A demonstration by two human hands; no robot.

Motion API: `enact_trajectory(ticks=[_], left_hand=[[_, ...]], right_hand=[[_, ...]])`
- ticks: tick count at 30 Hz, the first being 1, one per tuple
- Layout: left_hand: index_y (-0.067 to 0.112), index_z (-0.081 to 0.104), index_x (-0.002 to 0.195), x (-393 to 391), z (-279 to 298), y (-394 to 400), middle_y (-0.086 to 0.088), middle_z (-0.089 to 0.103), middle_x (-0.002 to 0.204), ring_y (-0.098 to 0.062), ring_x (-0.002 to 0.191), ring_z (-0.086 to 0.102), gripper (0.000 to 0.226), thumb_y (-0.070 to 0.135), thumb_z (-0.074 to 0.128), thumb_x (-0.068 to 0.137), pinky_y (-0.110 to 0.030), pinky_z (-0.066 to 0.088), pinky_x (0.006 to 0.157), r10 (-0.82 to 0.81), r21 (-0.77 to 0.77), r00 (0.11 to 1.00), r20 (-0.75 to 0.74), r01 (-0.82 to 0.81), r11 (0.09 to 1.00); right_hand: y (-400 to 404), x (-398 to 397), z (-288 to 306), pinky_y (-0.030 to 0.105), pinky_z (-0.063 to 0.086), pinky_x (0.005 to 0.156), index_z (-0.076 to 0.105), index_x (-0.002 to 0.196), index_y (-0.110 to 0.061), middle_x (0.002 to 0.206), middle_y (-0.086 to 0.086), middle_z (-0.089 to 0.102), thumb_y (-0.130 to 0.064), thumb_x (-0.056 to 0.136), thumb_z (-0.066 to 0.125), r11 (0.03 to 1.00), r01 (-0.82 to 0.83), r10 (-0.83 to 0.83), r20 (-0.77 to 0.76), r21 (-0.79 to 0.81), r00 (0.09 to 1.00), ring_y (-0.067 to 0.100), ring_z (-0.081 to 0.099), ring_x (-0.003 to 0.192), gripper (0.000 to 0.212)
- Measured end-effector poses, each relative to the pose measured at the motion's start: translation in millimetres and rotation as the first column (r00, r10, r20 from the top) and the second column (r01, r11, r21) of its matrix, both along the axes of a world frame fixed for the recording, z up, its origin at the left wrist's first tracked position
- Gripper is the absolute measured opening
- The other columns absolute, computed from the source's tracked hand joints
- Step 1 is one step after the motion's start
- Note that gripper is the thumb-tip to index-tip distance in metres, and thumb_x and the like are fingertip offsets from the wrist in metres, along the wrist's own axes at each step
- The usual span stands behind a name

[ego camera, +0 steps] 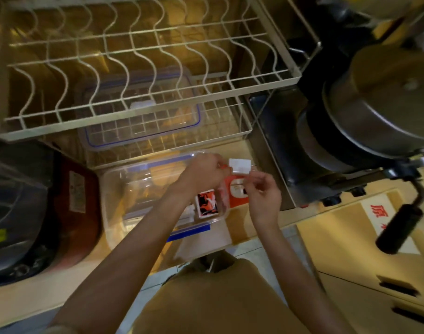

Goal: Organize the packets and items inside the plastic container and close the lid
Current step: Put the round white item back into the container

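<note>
A clear plastic container (114, 189) with blue clips stands open on the cabinet shelf below me. Inside lie yellowish packets (143, 189) and a black-and-orange packet (206, 203). An orange-and-white packet (236, 191) leans at the container's right end. Both hands hold a small white packet (240, 166) above that end: my left hand (206, 172) pinches its left edge, my right hand (264, 191) grips its lower right side. What looks like the clear blue-edged lid (196, 231) lies at the container's near edge, under my left forearm.
A white wire dish rack (133, 56) hangs above, with a second clear blue-rimmed container (138, 131) on a lower wire shelf. Metal pots (375, 112) with a black handle (399, 227) stand to the right. A dark red appliance (71, 201) sits at left. Cardboard boxes (351, 237) lie lower right.
</note>
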State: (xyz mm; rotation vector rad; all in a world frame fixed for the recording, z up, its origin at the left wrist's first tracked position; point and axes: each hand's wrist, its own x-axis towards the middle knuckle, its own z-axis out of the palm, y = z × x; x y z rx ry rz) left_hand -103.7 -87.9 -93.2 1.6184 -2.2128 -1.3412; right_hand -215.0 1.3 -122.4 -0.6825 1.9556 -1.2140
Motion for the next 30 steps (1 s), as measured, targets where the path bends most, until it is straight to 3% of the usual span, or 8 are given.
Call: enact_trajectory(ticks=[3,6,9,13,17,21,26,30], left_hand=[[0.000,0.059,0.107,-31,0,-5,-0.018,0.064,0.110,-0.031,0.105,0.058,0.047,0.041,0.058,0.084,-0.037,0.045,0.083,-0.021,-0.030,0.994,0.111,0.024,0.999],[-0.001,0.052,0.112,-58,-4,-3,-0.019,0.057,0.116,-0.032,0.111,0.052,0.057,0.050,0.051,0.086,-0.037,0.042,0.087,-0.075,-0.093,0.955,0.286,0.105,0.990],[-0.003,0.047,0.120,-75,-9,-2,-0.020,0.051,0.126,-0.033,0.119,0.046,0.059,0.049,0.041,0.092,-0.038,0.039,0.098,-0.091,-0.105,0.914,0.396,0.144,0.984],[-0.001,0.047,0.122,-84,-25,-6,-0.018,0.052,0.128,-0.031,0.119,0.047,0.059,0.048,0.043,0.090,-0.038,0.038,0.099,-0.079,-0.073,0.879,0.470,0.128,0.989],[0.000,0.045,0.123,-89,-35,-8,-0.017,0.051,0.127,-0.030,0.120,0.048,0.061,0.050,0.049,0.087,-0.040,0.035,0.103,-0.058,-0.044,0.846,0.529,0.096,0.994],[0.000,0.050,0.119,-88,-32,-11,-0.018,0.054,0.125,-0.030,0.115,0.052,0.054,0.043,0.054,0.086,-0.035,0.043,0.094,-0.041,-0.006,0.897,0.440,0.049,0.999],[0.002,0.059,0.107,-73,-17,-17,-0.017,0.062,0.112,-0.029,0.104,0.057,0.052,0.044,0.065,0.077,-0.032,0.042,0.075,0.027,0.039,0.963,0.269,-0.039,0.998],[0.003,0.060,0.110,-48,3,-21,-0.015,0.062,0.103,-0.029,0.099,0.060,0.050,0.036,0.071,0.074,-0.034,0.047,0.068,0.121,0.073,0.988,0.095,-0.128,0.989]], right_hand=[[5,3,-11,0.009,0.044,0.069,0.048,0.104,-0.019,0.093,-0.012,0.053,-0.009,0.080,0.068,0.995,0.041,-0.039,-0.026,0.090,0.999,0.000,0.054,0.082,0.033],[3,4,-29,0.019,0.043,0.085,0.049,0.101,-0.016,0.097,-0.013,0.048,-0.014,0.074,0.076,0.986,0.027,-0.008,-0.114,0.166,0.993,0.013,0.053,0.098,0.038],[-2,5,-39,0.007,0.029,0.082,0.052,0.116,-0.006,0.115,0.004,0.053,-0.016,0.072,0.076,0.977,0.002,0.034,-0.164,0.213,0.986,0.007,0.042,0.100,0.051],[-4,1,-44,-0.005,0.029,0.078,0.049,0.120,-0.008,0.106,-0.007,0.051,-0.008,0.081,0.067,0.964,-0.063,0.112,-0.179,0.259,0.977,-0.013,0.042,0.086,0.043],[-3,-3,-45,0.017,0.036,0.096,0.047,0.120,-0.009,0.119,0.005,0.049,-0.017,0.078,0.069,0.949,-0.105,0.176,-0.227,0.297,0.958,0.006,0.040,0.098,0.049],[-5,-7,-47,0.026,0.047,0.090,0.053,0.110,-0.008,0.111,0.007,0.055,-0.024,0.072,0.074,0.957,-0.094,0.144,-0.171,0.273,0.975,0.017,0.053,0.099,0.047],[-5,-21,-32,0.001,0.042,0.052,0.048,0.096,-0.013,0.096,0.002,0.057,-0.019,0.070,0.079,0.966,-0.093,0.106,-0.040,0.240,0.994,0.001,0.054,0.072,0.041],[-10,-32,-11,0.001,0.042,0.049,0.052,0.106,-0.009,0.099,0.002,0.057,-0.022,0.070,0.079,0.960,-0.154,0.179,-0.090,0.235,0.980,0.000,0.051,0.069,0.047]])
